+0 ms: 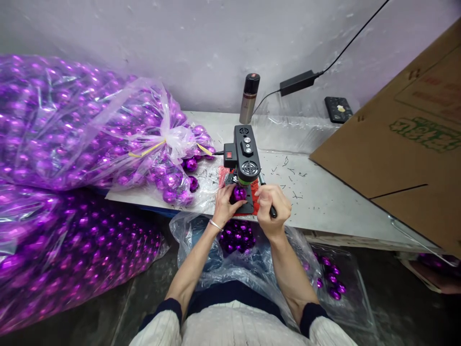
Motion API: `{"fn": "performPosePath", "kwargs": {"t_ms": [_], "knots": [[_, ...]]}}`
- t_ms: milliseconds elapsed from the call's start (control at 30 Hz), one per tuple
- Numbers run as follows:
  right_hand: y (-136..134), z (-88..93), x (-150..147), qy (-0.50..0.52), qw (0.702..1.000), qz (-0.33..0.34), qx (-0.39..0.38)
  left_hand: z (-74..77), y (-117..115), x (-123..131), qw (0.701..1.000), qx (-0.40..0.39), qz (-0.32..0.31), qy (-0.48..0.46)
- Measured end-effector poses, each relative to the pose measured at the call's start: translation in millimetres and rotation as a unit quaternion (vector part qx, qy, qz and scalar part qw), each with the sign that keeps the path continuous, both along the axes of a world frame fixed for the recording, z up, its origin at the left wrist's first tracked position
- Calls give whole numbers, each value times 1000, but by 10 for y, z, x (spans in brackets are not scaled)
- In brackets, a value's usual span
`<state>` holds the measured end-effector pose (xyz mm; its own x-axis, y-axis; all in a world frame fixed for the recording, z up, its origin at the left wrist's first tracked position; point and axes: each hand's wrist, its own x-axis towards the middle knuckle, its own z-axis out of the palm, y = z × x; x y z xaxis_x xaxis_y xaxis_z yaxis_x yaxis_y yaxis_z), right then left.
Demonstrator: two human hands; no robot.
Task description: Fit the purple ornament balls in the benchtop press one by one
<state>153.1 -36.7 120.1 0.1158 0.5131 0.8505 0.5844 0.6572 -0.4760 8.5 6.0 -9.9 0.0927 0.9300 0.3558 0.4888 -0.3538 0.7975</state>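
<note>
A small black bench drill press stands on the white table. Under its head sits a shiny purple ball ornament, on the dark base plate. My left hand holds this ball from the left, its thumb and fingers around it. On the right, my right hand is wrapped round the black-gripped lever of the press. A red sheet lies beneath the base. More purple balls rest in the clear plastic over my lap.
Large clear bags of purple balls fill the left side. Behind the press are a spray can, a power adapter and a phone. A cardboard box leans in from the right. Dark shavings dot the table.
</note>
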Motion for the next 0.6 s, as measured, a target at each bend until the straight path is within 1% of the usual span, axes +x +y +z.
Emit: {"fn": "performPosePath", "kwargs": {"t_ms": [167, 367, 467, 600], "knots": [[-10, -18, 35, -14, 1000, 10, -11, -65, 25, 87, 1000, 4, 12, -4], [-15, -103, 30, -10, 1000, 13, 8, -103, 4, 56, 1000, 3, 3, -19], [-15, -202, 28, -11, 1000, 15, 16, -108, -9, 50, 1000, 1, 4, -13], [20, -413, 39, -13, 999, 17, 38, -121, -12, 65, 1000, -5, 9, -12]]}}
